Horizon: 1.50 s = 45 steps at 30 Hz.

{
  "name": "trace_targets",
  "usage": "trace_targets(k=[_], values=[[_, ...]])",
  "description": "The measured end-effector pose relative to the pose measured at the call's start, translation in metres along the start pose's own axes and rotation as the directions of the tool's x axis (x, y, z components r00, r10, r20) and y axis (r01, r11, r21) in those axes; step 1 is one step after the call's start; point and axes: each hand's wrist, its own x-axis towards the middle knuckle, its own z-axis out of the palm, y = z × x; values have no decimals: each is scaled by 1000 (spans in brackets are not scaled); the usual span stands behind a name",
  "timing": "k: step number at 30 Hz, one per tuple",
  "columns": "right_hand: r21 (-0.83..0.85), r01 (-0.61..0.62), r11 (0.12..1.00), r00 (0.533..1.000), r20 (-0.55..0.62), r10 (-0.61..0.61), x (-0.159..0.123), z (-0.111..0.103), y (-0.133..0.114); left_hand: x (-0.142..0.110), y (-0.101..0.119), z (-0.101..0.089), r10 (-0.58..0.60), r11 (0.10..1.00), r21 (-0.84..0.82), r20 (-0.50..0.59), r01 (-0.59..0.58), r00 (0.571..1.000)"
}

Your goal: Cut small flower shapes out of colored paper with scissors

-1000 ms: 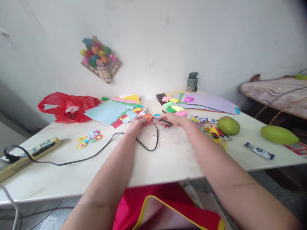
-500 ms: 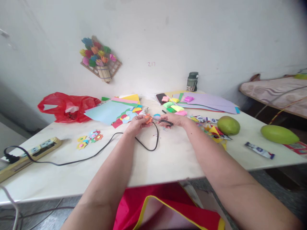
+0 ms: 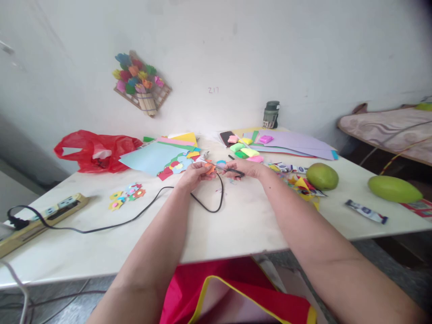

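Observation:
Over the middle of the white table, my left hand [image 3: 195, 175] pinches a small piece of orange paper [image 3: 209, 168]. My right hand [image 3: 245, 168] is closed around the black handles of a pair of scissors [image 3: 234, 171], whose blades point left toward the orange paper. Whether the blades touch the paper is too small to tell. Under my hands a black cord [image 3: 216, 210] loops across the tabletop. Left of my left hand lie colourful paper flowers [image 3: 115, 204] with round centres. Cut paper shapes [image 3: 176, 165] lie just behind that hand.
Coloured sheets [image 3: 148, 157] and a red plastic bag [image 3: 97, 150] occupy the back left, a power strip [image 3: 64, 208] the left edge. Soft bright packets [image 3: 249, 153], a phone [image 3: 227, 138] and a bottle [image 3: 271, 114] are behind. Two green mangoes [image 3: 321, 176] and a tube [image 3: 366, 211] lie right.
The scissors and orange paper have shifted very slightly between my fingers. Both hands keep nearly the same place, and the things on the table stay where they were.

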Motion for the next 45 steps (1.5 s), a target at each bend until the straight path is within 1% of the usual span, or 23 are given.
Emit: trace_targets(k=[8,17,26,31,37,45], values=[[-12,49,999,999,6,-49,2,-2,3,-1,1,1,-11,1000,-20,-13,11,1000],[-8,64,998,998,-8,-64,2,-4,2,-2,2,2,-16,999,-32,-21,16,1000],[-187,124,975,988,-64,-138,2,-7,0,-2,1,0,10,1000,-9,17,-10,1000],[-266,125,956,987,-64,-147,0,-9,-2,-1,0,-3,7,1000,24,23,-8,1000],[-379,118,918,985,-75,-157,0,-9,-1,-1,-1,-4,20,1000,17,43,-21,999],[-419,136,898,979,-80,-185,0,-8,-1,-2,0,-1,19,999,28,46,-20,999]])
